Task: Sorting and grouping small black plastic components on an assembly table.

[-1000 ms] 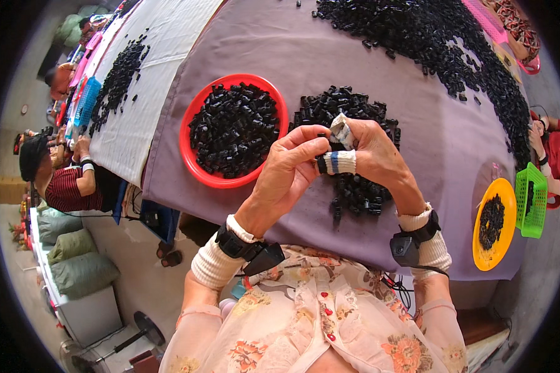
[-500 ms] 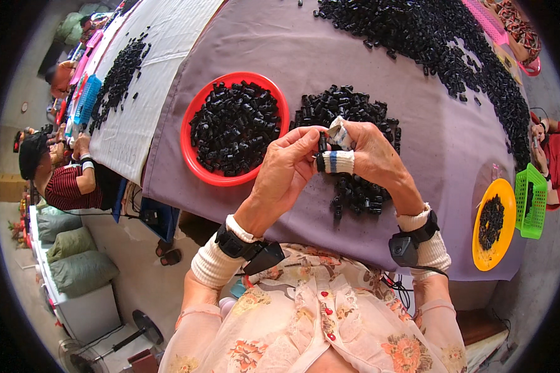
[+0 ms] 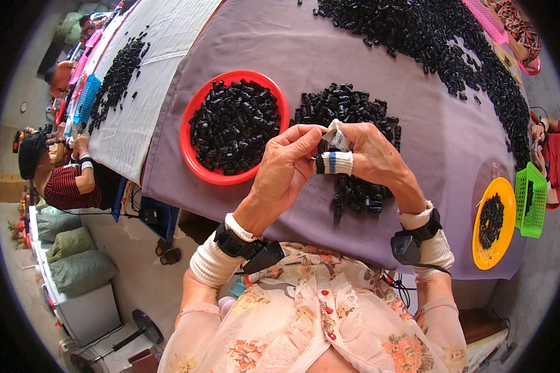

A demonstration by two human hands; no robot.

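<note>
In front of my chest both hands meet above the near part of a loose pile of small black plastic parts (image 3: 345,102). The thumb and fingertips of my left hand (image 3: 283,165) are pinched on one such black part (image 3: 322,147), mostly covered by fingers. My right hand (image 3: 379,158) is curled against the same part; white cloth with blue stripes wraps some of its fingers. Whatever else it grips is hidden. To the left of my hands stands a red round basin (image 3: 190,152) heaped with black parts.
A large heap of black parts (image 3: 410,31) spreads over the far right of the mauve tablecloth (image 3: 255,37). At right are a yellow plate (image 3: 482,248) with dark bits and a green basket (image 3: 532,221). A person (image 3: 68,180) sits at left by a white-covered table (image 3: 130,133).
My right hand has shifted slightly, its cloth-wrapped fingers turning over the black part, which shows less now. The left hand keeps its pinch in nearly the same place.
</note>
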